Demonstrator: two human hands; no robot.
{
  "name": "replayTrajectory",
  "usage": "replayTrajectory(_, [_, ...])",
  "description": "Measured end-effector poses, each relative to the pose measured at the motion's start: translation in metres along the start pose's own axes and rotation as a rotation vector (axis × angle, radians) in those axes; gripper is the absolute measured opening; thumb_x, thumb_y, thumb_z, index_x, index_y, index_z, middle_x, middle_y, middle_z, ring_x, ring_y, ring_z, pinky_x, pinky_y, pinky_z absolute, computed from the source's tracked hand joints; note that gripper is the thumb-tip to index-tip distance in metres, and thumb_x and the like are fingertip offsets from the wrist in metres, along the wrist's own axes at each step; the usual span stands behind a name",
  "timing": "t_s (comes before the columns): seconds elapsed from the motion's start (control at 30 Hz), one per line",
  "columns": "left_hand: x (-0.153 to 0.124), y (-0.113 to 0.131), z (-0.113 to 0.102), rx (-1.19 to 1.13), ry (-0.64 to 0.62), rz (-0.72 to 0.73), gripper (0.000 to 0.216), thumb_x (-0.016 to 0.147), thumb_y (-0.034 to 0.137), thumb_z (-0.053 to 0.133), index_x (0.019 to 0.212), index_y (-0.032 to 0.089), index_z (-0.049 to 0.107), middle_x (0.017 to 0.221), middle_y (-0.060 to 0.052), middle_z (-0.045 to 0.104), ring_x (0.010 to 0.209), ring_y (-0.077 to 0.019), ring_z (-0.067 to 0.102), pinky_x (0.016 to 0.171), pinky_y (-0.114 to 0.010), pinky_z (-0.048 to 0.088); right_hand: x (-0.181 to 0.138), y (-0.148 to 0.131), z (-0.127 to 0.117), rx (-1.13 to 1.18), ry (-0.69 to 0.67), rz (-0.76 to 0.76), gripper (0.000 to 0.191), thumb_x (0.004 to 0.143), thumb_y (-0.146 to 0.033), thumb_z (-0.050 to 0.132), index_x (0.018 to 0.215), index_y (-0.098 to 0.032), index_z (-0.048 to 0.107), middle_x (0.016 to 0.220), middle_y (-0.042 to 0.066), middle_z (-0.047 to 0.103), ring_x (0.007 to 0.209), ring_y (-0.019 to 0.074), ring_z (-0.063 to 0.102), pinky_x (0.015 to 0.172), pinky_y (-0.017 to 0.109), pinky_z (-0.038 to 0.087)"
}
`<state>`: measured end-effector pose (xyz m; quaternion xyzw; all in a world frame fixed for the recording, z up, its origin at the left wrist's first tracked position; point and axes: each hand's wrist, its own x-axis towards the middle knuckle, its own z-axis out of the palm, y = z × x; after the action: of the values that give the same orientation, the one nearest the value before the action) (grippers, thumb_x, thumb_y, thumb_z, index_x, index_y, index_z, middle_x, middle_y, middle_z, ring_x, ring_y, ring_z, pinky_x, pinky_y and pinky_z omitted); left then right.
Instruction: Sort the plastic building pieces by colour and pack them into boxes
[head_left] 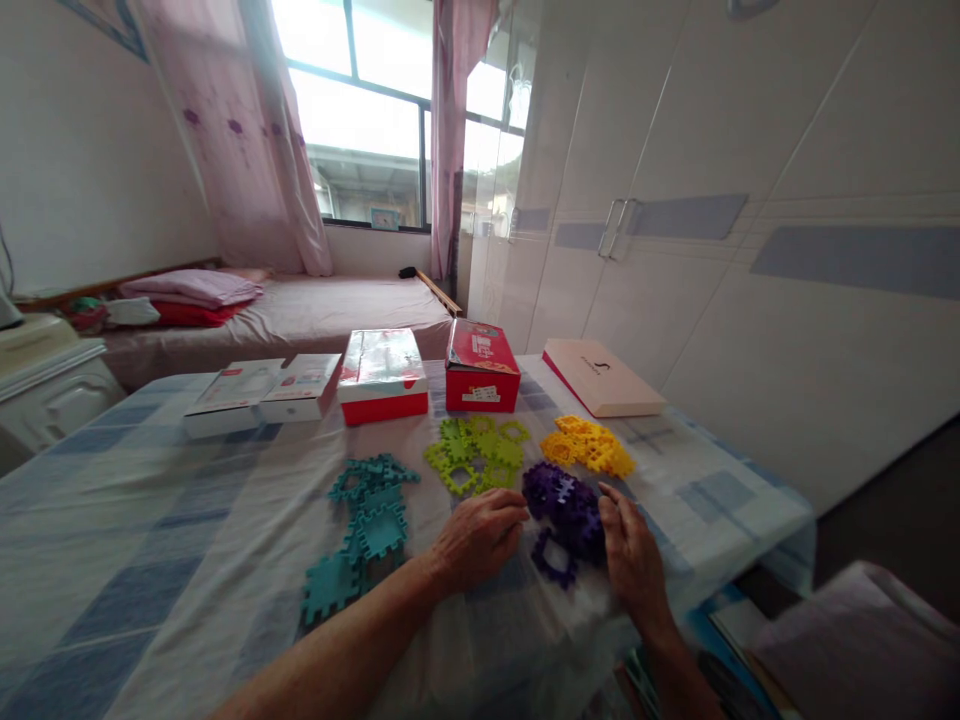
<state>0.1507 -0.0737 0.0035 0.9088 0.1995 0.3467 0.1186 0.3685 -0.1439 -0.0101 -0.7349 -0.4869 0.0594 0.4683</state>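
Both hands are resting on the table [150, 520] either side of the purple pieces [564, 508]. Left hand [480, 535] is sitting loosely curled, fingertips touching the pile's left edge, gripping nothing. Right hand [634, 555] is lying flat, fingers together, against its right edge. Teal pieces [369, 525] are lying left of the purple; green pieces [476, 452] & yellow pieces [589, 445] just beyond it; red box [481, 380] further back.

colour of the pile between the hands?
Purple pieces, between left hand and right hand; head view.

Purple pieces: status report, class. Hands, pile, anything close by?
Both hands, left and right, flank purple pile, touching. Green pile just behind.
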Motion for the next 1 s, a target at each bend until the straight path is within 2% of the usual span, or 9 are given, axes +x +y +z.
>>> replayTrajectory(0.1, [0.000, -0.001, 0.001, -0.013, -0.001, -0.006, 0.026, 0.086, 0.015, 0.042, 0.098, 0.018, 0.065, 0.104, -0.006, 0.067, 0.095, -0.0158, 0.062, 0.086, -0.029, 0.050, 0.012, -0.014, -0.007, -0.003, 0.099, -0.065, 0.049, 0.084, -0.050, 0.036, 0.113, -0.015, 0.055, 0.117, 0.015, 0.058, 0.112, 0.0271, 0.051, 0.099, 0.045, 0.036])
replayTrajectory(0.2, [-0.001, -0.002, 0.003, -0.027, -0.016, -0.016, 0.026, 0.086, 0.014, 0.043, 0.099, 0.019, 0.065, 0.105, -0.005, 0.066, 0.095, -0.0157, 0.062, 0.087, -0.029, 0.049, 0.040, -0.040, -0.006, -0.065, 0.109, -0.266, 0.045, 0.083, -0.044, 0.043, 0.117, -0.016, 0.052, 0.117, 0.013, 0.057, 0.111, 0.0264, 0.050, 0.098, 0.044, 0.038])
replayTrajectory(0.3, [-0.002, -0.004, 0.004, -0.038, -0.009, -0.022, 0.026, 0.086, 0.014, 0.042, 0.098, 0.019, 0.064, 0.105, -0.006, 0.066, 0.095, -0.0158, 0.062, 0.086, -0.029, 0.049, 0.080, -0.069, 0.014, -0.142, 0.010, -0.501, 0.044, 0.083, -0.037, 0.046, 0.122, -0.017, 0.049, 0.120, 0.012, 0.055, 0.115, 0.0251, 0.047, 0.100, 0.042, 0.036])
replayTrajectory(0.4, [-0.002, -0.004, 0.005, -0.040, 0.001, -0.020, 0.026, 0.085, 0.012, 0.042, 0.097, 0.019, 0.064, 0.103, -0.006, 0.066, 0.093, -0.0157, 0.062, 0.085, -0.029, 0.049, 0.117, -0.092, 0.050, -0.267, -0.111, -0.610, 0.049, 0.082, -0.035, 0.049, 0.128, -0.017, 0.045, 0.129, 0.013, 0.050, 0.122, 0.0259, 0.041, 0.101, 0.043, 0.035])
replayTrajectory(0.57, [0.000, -0.004, 0.005, -0.035, 0.030, -0.035, 0.024, 0.079, 0.008, 0.045, 0.088, 0.019, 0.064, 0.099, -0.004, 0.067, 0.089, -0.0156, 0.064, 0.080, -0.026, 0.050, 0.156, -0.126, 0.111, -0.470, -0.213, -0.637, 0.053, 0.085, -0.042, 0.048, 0.131, -0.016, 0.043, 0.139, 0.014, 0.041, 0.128, 0.0289, 0.033, 0.100, 0.046, 0.031])
replayTrajectory(0.67, [0.000, -0.005, 0.009, -0.033, 0.047, -0.049, 0.023, 0.075, 0.006, 0.047, 0.084, 0.020, 0.063, 0.096, -0.003, 0.068, 0.086, -0.0155, 0.064, 0.077, -0.025, 0.050, 0.171, -0.141, 0.135, -0.491, -0.218, -0.652, 0.049, 0.086, -0.042, 0.047, 0.128, -0.017, 0.047, 0.137, 0.014, 0.044, 0.127, 0.0283, 0.034, 0.100, 0.046, 0.029])
replayTrajectory(0.8, [-0.001, -0.011, 0.017, -0.018, 0.072, -0.049, 0.024, 0.072, 0.005, 0.048, 0.083, 0.021, 0.063, 0.092, -0.002, 0.069, 0.082, -0.0152, 0.065, 0.074, -0.023, 0.051, 0.184, -0.150, 0.151, -0.462, -0.196, -0.643, 0.043, 0.087, -0.042, 0.045, 0.122, -0.017, 0.052, 0.127, 0.015, 0.053, 0.120, 0.0274, 0.042, 0.097, 0.046, 0.030])
replayTrajectory(1.0, [-0.001, -0.017, 0.023, -0.014, 0.113, -0.031, 0.025, 0.068, 0.006, 0.049, 0.081, 0.021, 0.064, 0.091, -0.002, 0.070, 0.078, -0.0151, 0.066, 0.069, -0.022, 0.052, 0.186, -0.151, 0.160, -0.377, -0.146, -0.608, 0.032, 0.089, -0.038, 0.043, 0.107, -0.018, 0.060, 0.108, 0.014, 0.064, 0.100, 0.0255, 0.056, 0.089, 0.043, 0.034])
